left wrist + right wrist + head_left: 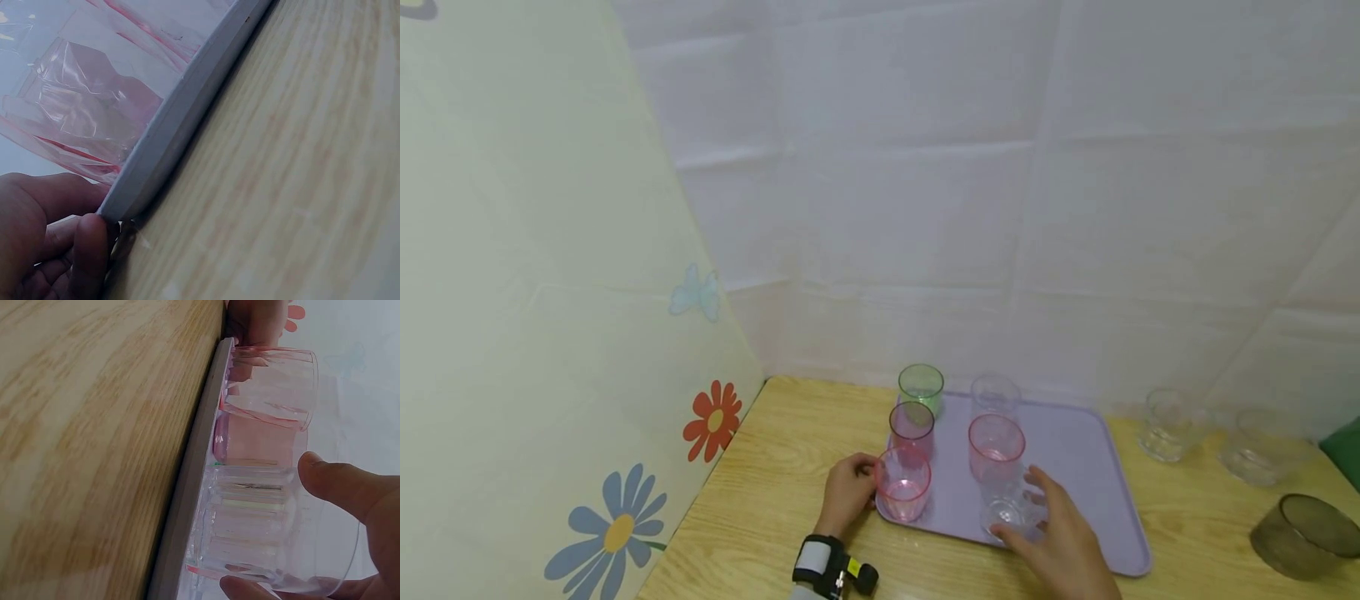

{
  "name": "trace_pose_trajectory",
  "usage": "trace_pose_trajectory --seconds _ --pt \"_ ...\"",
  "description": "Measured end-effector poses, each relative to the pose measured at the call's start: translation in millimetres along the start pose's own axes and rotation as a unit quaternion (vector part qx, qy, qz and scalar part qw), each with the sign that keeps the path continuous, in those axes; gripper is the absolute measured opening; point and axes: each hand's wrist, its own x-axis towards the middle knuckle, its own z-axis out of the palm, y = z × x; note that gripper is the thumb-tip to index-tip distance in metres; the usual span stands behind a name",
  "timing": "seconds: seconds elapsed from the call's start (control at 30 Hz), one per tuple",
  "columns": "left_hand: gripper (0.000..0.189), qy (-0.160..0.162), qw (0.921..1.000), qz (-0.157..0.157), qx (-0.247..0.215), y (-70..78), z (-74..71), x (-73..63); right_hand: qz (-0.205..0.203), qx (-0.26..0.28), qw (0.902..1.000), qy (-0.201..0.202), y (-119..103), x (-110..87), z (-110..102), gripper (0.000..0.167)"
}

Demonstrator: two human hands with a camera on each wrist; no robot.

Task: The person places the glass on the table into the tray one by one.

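Observation:
At the front left corner of a lilac tray (1067, 483), my left hand (847, 492) pinches the tray's edge, its fingertips close beside a pink-rimmed clear cup (904, 492). My right hand (1063, 537) holds a clear ribbed cup (250, 528) at the tray's front, thumb on one side and fingers on the other; the cup stands upright. Behind it is another pink cup (996, 450). In the left column stand a dark-rimmed pink cup (912, 437) and a green cup (921, 387). A clear cup (996, 396) stands at the back of the right column.
On the wooden table (760, 467) right of the tray stand a clear glass cup (1163, 433), another clear glass (1255, 454) and a dark smoky cup (1300, 537). Something green (1343, 450) lies at the far right edge. A white sheet (887, 208) hangs behind.

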Motion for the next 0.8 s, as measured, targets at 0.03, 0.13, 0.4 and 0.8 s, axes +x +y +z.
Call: trace_pose_trajectory --seconds 0.03,0.13,0.4,0.8 --pt "0.014 0.000 1.0000 0.000 -0.002 0.0 -0.1 0.3 -0.001 -0.003 1.0000 -0.001 -0.3 0.5 0.7 0.100" --pt "0.014 -0.001 1.0000 0.000 -0.003 -0.9 0.1 0.9 -0.001 -0.012 0.9999 -0.009 -0.3 1.1 2.5 0.101" --pt "0.014 -0.005 1.0000 -0.003 -0.008 -0.6 0.3 0.1 -0.005 -0.023 0.9997 -0.003 0.8 0.5 6.9 0.099" --pt "0.015 -0.008 0.9999 -0.006 -0.011 -1.0 0.8 0.7 -0.025 -0.031 0.9992 0.004 3.3 2.5 10.1 0.100"
